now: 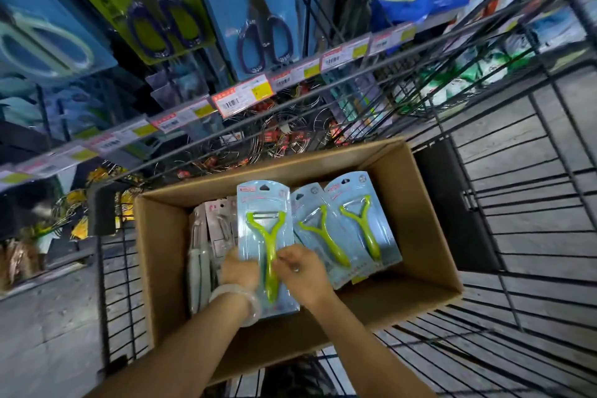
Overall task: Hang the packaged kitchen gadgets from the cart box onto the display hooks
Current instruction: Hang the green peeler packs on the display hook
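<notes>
An open cardboard box [429, 236] sits in a black wire cart. Inside lie light-blue carded packs, each with a green Y-shaped peeler. Both hands hold the nearest peeler pack [265, 229] over the box: my left hand [240, 270] grips its lower left edge, and my right hand [303, 268] pinches it at the green handle. Two more peeler packs [355, 229] lean side by side at the right of the box. Grey carded gadgets [210, 242] stand at the box's left side. Display hooks above carry packaged scissors [265, 26].
The cart's wire walls [517, 203] surround the box on the right and front. A shelf rail with price tags [245, 95] runs diagonally above the cart. Wire whisks and bagged goods fill the lower shelves. Grey floor [48, 333] lies to the left.
</notes>
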`<state>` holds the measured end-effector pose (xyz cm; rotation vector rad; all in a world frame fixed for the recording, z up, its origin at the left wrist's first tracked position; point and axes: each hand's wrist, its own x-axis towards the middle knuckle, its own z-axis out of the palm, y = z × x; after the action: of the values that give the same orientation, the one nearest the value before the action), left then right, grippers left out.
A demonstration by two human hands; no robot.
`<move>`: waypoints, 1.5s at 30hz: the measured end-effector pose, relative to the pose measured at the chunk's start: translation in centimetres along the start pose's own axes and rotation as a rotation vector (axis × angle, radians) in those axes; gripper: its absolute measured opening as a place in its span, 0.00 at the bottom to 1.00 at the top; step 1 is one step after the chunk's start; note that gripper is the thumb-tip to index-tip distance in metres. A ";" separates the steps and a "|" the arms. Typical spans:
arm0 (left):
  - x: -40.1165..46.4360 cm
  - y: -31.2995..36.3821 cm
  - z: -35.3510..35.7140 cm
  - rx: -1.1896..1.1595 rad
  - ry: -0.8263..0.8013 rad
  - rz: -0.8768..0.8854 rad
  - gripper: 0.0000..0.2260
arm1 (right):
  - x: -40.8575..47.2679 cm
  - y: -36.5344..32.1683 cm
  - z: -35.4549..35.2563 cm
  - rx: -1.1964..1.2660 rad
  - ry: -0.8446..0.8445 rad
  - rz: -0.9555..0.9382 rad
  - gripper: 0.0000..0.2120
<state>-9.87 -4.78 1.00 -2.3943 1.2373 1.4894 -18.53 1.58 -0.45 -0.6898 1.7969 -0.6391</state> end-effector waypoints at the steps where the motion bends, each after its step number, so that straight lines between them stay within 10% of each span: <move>1: 0.6 -0.4 -0.3 -0.010 -0.004 -0.008 0.15 | 0.4 0.4 -0.5 0.053 0.002 0.029 0.05; 5: 1.4 -1.2 -1.4 -0.048 0.003 0.020 0.16 | 3.6 4.5 -3.9 -0.218 0.240 0.182 0.15; 12: 1.1 -2.1 -1.7 -0.255 -0.005 0.063 0.07 | 6.9 8.2 -5.3 -0.746 0.134 0.248 0.47; 26: 0.1 -2.9 -3.8 -0.409 -0.193 0.093 0.20 | 6.7 7.3 -5.0 -0.775 0.152 0.209 0.20; 31: 0.1 -4.2 -4.8 -0.424 -0.160 0.138 0.21 | 5.8 6.3 -4.1 -0.360 0.056 0.271 0.09; 38: -1.1 -6.4 -8.0 -0.478 -0.151 0.321 0.16 | -0.5 2.0 -1.5 0.209 0.209 0.155 0.14; 45: -3.6 -9.8 -16.8 -0.617 -0.103 0.421 0.21 | -9.1 -5.9 4.4 0.191 0.200 -0.219 0.18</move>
<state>7.96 -3.32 9.37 -2.4250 1.4969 2.3888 -11.00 3.66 8.25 -0.7176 1.8257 -1.0435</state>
